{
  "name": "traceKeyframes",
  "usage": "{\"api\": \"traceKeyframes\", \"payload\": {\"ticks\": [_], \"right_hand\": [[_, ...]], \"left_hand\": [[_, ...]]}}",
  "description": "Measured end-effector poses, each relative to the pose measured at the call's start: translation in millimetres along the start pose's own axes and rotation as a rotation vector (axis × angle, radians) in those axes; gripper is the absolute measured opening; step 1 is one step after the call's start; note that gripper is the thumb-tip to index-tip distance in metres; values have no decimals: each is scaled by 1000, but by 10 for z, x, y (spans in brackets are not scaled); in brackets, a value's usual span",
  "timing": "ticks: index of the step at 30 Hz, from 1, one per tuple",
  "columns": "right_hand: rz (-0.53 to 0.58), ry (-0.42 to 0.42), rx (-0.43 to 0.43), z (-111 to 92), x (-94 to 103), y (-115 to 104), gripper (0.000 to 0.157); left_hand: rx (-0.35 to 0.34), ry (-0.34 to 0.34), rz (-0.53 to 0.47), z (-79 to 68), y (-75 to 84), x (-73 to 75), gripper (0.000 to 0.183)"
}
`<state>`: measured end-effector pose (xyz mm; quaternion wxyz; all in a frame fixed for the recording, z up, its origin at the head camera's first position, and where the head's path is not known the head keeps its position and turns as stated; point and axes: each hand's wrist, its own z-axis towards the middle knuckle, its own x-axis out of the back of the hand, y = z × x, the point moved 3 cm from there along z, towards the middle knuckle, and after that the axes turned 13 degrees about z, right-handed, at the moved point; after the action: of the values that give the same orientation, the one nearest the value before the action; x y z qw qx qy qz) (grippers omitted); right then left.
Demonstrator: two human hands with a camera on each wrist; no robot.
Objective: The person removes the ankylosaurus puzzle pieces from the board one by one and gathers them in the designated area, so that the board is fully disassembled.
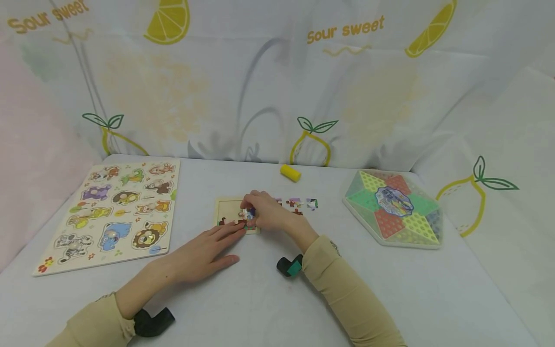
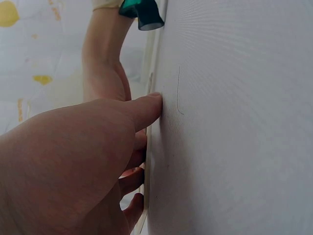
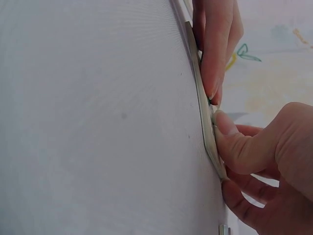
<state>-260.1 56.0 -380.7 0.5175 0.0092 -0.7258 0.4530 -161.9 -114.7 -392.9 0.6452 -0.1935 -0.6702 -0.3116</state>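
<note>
A small wooden jigsaw board [image 1: 224,206] lies on the table, with coloured pieces fitted along its lower side. My right hand [image 1: 270,212] reaches over its right half, fingers bent, the thumb and fingertips at a blue-and-white puzzle piece [image 1: 249,213]. In the right wrist view, the thumb [image 3: 227,125] is low against the board's edge [image 3: 206,127]. My left hand [image 1: 197,253] lies with its fingers stretched out, the fingertips on the board's lower pieces and the thumb apart on the tabletop. The right hand hides part of the board.
Loose puzzle pieces [image 1: 297,203] lie right of the board. A yellow cylinder [image 1: 290,173] sits behind them. A large animal peg puzzle [image 1: 123,212] occupies the left, and a hexagonal boxed board game [image 1: 394,208] the right. A patterned cloth [image 1: 243,86] hangs behind the table.
</note>
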Motion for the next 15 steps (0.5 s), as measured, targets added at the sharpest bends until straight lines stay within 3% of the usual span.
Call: {"api": "traceKeyframes", "payload": {"ticks": [15], "right_hand": [[20, 2, 21, 12, 7, 1, 35]], "left_hand": [[4, -11, -4, 2, -10, -14, 62]]}}
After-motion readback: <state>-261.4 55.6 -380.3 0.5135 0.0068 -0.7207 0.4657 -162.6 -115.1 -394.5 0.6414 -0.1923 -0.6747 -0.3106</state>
